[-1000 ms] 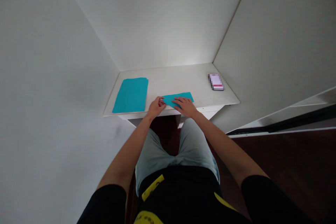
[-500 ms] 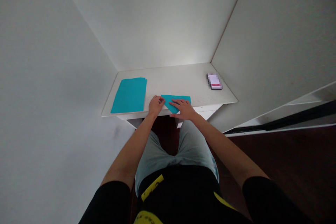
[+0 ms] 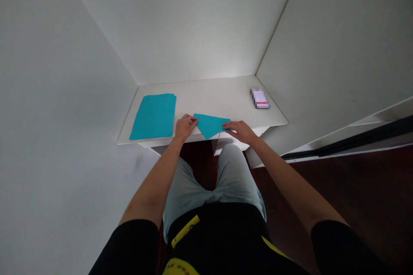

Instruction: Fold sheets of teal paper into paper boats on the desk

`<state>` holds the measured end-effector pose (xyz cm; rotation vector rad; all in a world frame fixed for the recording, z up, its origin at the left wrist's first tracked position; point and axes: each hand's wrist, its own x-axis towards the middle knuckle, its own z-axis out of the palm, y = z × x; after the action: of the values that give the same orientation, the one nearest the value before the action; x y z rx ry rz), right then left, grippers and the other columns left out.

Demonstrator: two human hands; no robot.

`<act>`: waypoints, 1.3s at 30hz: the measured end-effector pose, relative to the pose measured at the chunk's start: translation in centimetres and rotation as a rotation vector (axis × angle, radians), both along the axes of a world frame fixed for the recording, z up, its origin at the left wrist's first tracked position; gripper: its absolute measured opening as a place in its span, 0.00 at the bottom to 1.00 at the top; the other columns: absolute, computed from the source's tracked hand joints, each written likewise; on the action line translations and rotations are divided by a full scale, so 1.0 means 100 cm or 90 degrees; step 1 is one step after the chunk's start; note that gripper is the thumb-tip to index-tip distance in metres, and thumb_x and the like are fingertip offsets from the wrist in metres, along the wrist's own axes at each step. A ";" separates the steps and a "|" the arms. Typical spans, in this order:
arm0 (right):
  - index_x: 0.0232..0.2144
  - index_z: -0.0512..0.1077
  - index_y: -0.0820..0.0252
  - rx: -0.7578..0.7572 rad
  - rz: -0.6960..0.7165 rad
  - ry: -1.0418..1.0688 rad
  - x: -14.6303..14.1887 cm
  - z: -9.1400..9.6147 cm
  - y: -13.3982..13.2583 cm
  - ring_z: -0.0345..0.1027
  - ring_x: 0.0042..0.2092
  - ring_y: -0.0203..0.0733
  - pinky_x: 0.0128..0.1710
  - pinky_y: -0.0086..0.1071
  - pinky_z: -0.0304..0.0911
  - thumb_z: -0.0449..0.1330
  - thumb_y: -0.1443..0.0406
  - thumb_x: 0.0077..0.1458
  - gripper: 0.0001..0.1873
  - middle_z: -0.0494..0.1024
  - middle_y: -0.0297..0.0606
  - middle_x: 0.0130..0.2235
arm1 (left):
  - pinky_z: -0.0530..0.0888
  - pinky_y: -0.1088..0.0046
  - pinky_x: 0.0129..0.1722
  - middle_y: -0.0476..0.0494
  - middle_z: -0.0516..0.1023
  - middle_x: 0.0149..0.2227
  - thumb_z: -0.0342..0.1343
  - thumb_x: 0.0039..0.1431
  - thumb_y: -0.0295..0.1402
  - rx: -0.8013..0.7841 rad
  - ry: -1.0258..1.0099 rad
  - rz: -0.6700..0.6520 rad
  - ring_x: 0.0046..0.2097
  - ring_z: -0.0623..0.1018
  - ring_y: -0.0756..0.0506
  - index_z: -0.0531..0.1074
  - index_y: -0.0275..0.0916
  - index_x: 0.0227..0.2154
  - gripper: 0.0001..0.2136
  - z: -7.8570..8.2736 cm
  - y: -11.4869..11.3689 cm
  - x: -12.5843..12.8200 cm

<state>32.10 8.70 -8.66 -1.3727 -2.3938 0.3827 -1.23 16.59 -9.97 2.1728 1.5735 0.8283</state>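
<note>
Left hand (image 3: 185,127): Fingers curled, tips at the upper left corner of the teal paper triangle (image 3: 210,124). A pinch cannot be confirmed from this view.

Right hand (image 3: 240,132): Fingers extended and close together, tips resting on the triangle's right corner. No pinch observed.

Teal paper triangle: Lies flat on the surface (image 3: 209,92) between both hands, its lower point at the front edge. It appears to be folded paper, though the layers cannot be confirmed.

Handling: Judged light, thin and soft, liable to crease or slide under slight force. Best taken by its corners or edges, or held flat with the fingertips.

Teal paper stack (image 3: 153,116): Lies flat near the left end of the surface, just beyond the left hand and apart from the triangle.

Blurred object (image 3: 260,98): Small and rectangular, lying at the right end of the surface. Its type cannot be determined.
</note>
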 end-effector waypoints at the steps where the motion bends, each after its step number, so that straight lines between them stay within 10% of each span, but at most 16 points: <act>1: 0.56 0.82 0.48 -0.009 0.017 0.015 0.001 0.002 0.003 0.76 0.64 0.51 0.62 0.49 0.69 0.52 0.55 0.75 0.21 0.83 0.38 0.62 | 0.76 0.64 0.49 0.43 0.82 0.45 0.65 0.68 0.35 -0.001 -0.003 0.001 0.41 0.82 0.44 0.85 0.43 0.42 0.05 0.000 0.000 0.000; 10: 0.43 0.84 0.55 -0.014 -0.061 0.045 0.001 -0.005 0.041 0.75 0.53 0.53 0.61 0.48 0.68 0.62 0.56 0.67 0.13 0.82 0.47 0.51 | 0.76 0.64 0.52 0.43 0.82 0.46 0.64 0.69 0.36 -0.005 0.007 -0.007 0.42 0.82 0.44 0.85 0.44 0.44 0.06 0.001 -0.001 0.000; 20: 0.69 0.72 0.55 -0.084 -0.145 -0.068 0.016 -0.012 0.087 0.65 0.64 0.66 0.67 0.57 0.62 0.68 0.49 0.62 0.37 0.71 0.56 0.65 | 0.68 0.54 0.67 0.35 0.71 0.65 0.70 0.63 0.46 -0.004 0.103 0.031 0.65 0.72 0.33 0.75 0.45 0.64 0.29 -0.007 0.000 -0.002; 31: 0.49 0.84 0.53 -0.156 -0.046 -0.062 0.029 0.007 0.102 0.69 0.61 0.62 0.67 0.57 0.63 0.76 0.53 0.55 0.22 0.71 0.51 0.61 | 0.64 0.52 0.65 0.40 0.76 0.59 0.78 0.52 0.50 -0.029 0.085 -0.022 0.64 0.71 0.32 0.80 0.47 0.47 0.23 0.004 -0.006 -0.004; 39: 0.58 0.80 0.56 -0.107 -0.013 -0.032 0.026 0.006 0.101 0.73 0.56 0.58 0.62 0.53 0.68 0.76 0.55 0.54 0.31 0.77 0.51 0.56 | 0.65 0.53 0.63 0.40 0.83 0.53 0.78 0.52 0.45 -0.050 0.046 -0.016 0.61 0.75 0.32 0.79 0.44 0.49 0.24 0.003 -0.006 -0.002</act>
<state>34.75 18.78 -8.08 -1.4939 -2.4332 0.5604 -1.48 16.03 -9.66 2.1845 1.5819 0.6770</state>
